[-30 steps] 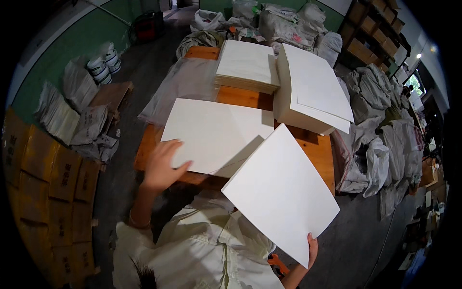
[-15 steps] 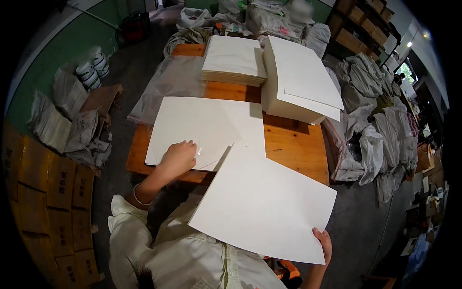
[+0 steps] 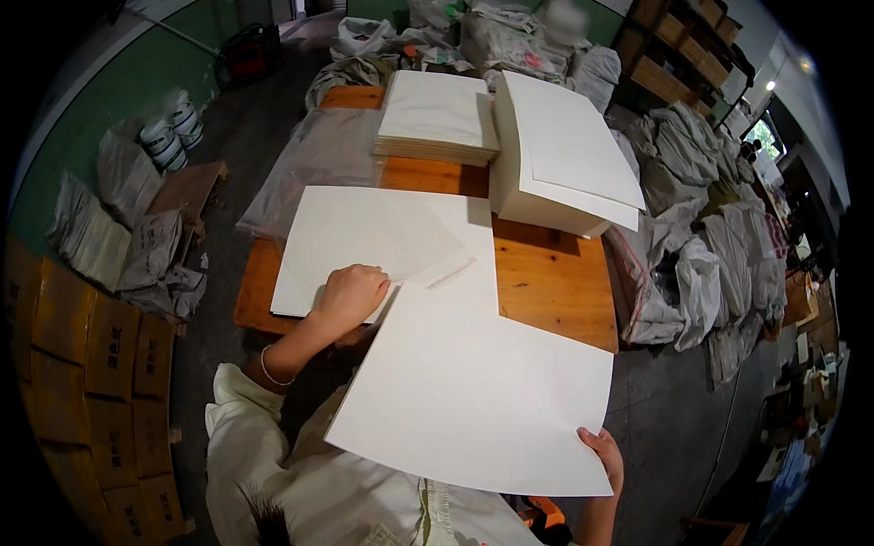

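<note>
Right grip [image 3: 604, 455] pinching right edge of white sheet [image 3: 482, 400], far end over bench [image 3: 555, 282]; left grip [image 3: 353, 293] curled at clear film [image 3: 401, 238], pinch hidden, so we cannot tell. We best hold sheet lightly, edge unkinked, film flat.

The held sheet [image 3: 473, 400] hides most fingers of the right hand [image 3: 610, 457] and part of the table [image 3: 557, 278], and the lower edge crops that forearm [image 3: 597, 520].
</note>
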The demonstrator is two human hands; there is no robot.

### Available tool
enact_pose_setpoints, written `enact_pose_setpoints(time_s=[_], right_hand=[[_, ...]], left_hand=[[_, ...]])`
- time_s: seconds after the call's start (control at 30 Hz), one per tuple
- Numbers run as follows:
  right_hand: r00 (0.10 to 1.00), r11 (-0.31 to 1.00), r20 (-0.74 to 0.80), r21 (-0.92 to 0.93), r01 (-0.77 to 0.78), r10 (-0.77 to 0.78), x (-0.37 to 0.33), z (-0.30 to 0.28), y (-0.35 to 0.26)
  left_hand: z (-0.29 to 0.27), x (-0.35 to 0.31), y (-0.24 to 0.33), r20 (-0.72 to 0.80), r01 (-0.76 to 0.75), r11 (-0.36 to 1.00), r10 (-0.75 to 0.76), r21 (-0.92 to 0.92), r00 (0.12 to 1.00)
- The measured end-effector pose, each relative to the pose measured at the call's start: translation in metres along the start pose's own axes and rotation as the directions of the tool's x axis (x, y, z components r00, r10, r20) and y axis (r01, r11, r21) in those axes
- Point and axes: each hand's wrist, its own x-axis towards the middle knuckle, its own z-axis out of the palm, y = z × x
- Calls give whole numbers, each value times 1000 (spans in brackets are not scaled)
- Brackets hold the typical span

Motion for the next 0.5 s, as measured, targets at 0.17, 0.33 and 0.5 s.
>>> enact_pose_setpoints(time_s=[0.17,0.33,0.5], right_hand=[[1000,993,-3,-116,1,-1,14,-6,1],[999,995,16,-91,44,-43,16,8,2],[987,980,58,-127,155,-149,24,7,5]], left_hand=[[-6,-5,6,-55,33,997,-37,-72,998],[1,-16,5,-32,-7,999,5,-42,999],[-2,-21,1,-2,0,995,-1,-100,1000]])
